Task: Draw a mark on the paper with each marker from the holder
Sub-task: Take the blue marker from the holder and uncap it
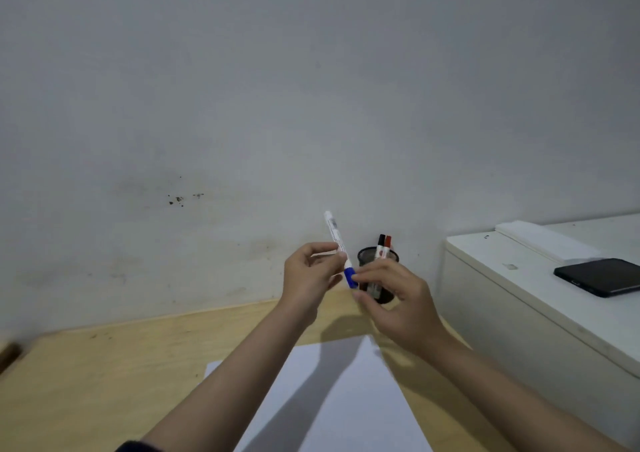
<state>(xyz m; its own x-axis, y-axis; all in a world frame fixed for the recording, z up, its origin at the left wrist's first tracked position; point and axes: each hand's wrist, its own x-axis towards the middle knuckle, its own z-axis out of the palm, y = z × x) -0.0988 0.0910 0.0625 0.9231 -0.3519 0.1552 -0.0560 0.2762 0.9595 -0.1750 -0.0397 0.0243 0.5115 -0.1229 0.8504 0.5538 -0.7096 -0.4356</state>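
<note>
I am seeing the left hand (308, 275) pinching the white barrel of a blue marker (339, 247), tilted cap-down. The right hand (391, 302) is gripping its blue cap (349, 277). The mesh holder (378, 261) is standing just behind the right hand, holding black and red markers (384, 244). The paper (332, 399) is lying below both wrists.

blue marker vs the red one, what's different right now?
The blue marker is held in the air by both hands, the left hand on its barrel and the right hand at its cap; the red marker stands in the holder. The blue one has its cap pointing down, the red one has its cap up. Both have white barrels and are still capped.
</note>
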